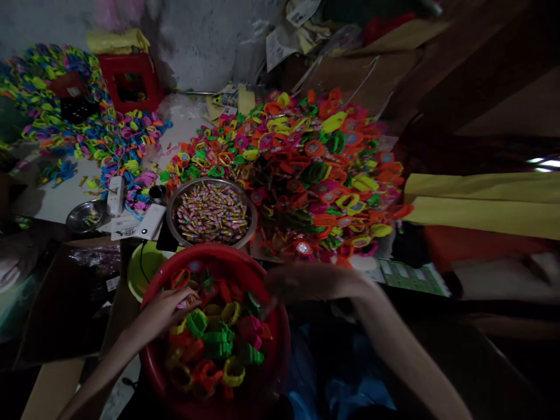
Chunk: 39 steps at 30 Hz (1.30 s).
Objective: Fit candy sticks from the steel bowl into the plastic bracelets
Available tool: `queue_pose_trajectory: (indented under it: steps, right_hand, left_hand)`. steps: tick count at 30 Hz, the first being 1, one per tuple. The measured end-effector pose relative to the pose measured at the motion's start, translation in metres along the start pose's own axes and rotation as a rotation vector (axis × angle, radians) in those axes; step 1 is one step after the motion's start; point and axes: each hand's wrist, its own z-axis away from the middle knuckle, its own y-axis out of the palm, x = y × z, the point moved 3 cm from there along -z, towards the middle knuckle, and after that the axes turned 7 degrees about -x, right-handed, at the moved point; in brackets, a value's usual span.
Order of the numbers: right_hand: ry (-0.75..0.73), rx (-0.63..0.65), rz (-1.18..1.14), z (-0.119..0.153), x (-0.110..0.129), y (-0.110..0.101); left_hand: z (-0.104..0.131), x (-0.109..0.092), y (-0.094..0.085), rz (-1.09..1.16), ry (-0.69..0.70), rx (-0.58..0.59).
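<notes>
A red basin (280, 350) in front of me holds toy watches (219, 338) in green, orange, yellow and pink. My left hand (172, 306) is over the basin's left side, fingers curled round small wrapped candies (188, 301). Across the basin's right rim reaches my right hand (284, 286), smeared by motion and dark, so its fingers and anything in them cannot be made out. Just beyond the basin, a metal bowl (252, 224) is full of similar small wrapped candies. To its right a big heap of toy watches (324, 169) covers the table.
Another colourful heap (126, 140) lies at the back left near a red stool (153, 81). A small metal dish (72, 220), a white power bank (151, 221) and a green basin (135, 274) are at left. Yellow sheets (481, 213) and another person's arm (503, 280) are at right.
</notes>
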Motion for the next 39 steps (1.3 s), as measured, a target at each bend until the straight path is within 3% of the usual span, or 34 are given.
queue_pose_trajectory:
  steps: [1,2,3,4,5,6,8,9,12,15,17,20,28,33,39]
  right_hand:
    - [-0.009,-0.23,0.072,0.003,-0.004,-0.028]
    - [0.012,-0.56,0.208,0.008,-0.006,-0.056]
    - [0.051,-0.861,0.342,0.015,-0.007,-0.079]
    - [0.088,-1.084,0.46,0.02,-0.005,-0.094]
    - [0.119,-1.249,0.544,0.023,-0.003,-0.101]
    - [0.138,-1.334,0.593,0.023,-0.001,-0.1]
    - [0.128,-1.276,0.572,0.012,-0.003,-0.074]
    - [0.111,-1.123,0.543,0.002,-0.007,-0.05]
    - [0.019,-0.367,0.335,-0.036,-0.024,0.05]
    - [0.018,-0.194,0.307,-0.059,-0.039,0.125]
    - [0.05,-0.164,0.301,-0.069,-0.045,0.149]
    - [0.057,-0.182,0.27,-0.075,-0.047,0.153]
    - [0.008,-0.342,0.034,-0.063,-0.035,0.12]
    - [0.013,-0.277,-0.194,-0.056,-0.017,0.111]
    - [0.053,-0.289,-0.25,-0.057,0.001,0.101]
  left_hand:
    - [0.002,0.0,-0.001,0.005,0.0,-0.005]
    - [0.003,0.0,-0.001,0.008,-0.003,-0.013]
    - [0.004,0.0,-0.001,0.008,-0.01,-0.023]
    - [0.006,0.001,-0.001,0.004,-0.017,-0.031]
    - [0.006,0.001,0.0,0.0,-0.024,-0.032]
    - [0.007,0.002,0.001,-0.002,-0.026,-0.032]
    - [0.007,0.003,0.004,-0.006,-0.031,-0.024]
    - [0.007,0.004,0.005,-0.013,-0.033,-0.018]
    - [0.007,0.005,0.005,-0.058,-0.077,-0.021]
    - [0.008,0.003,0.003,-0.064,-0.097,-0.041]
    - [0.008,0.0,0.001,-0.05,-0.091,-0.05]
    - [0.008,0.001,0.002,-0.048,-0.109,-0.043]
    - [0.004,0.005,0.009,-0.036,-0.098,-0.013]
    - [-0.004,-0.005,0.011,0.02,-0.155,-0.048]
    - [-0.016,-0.009,0.016,-0.003,-0.078,-0.111]
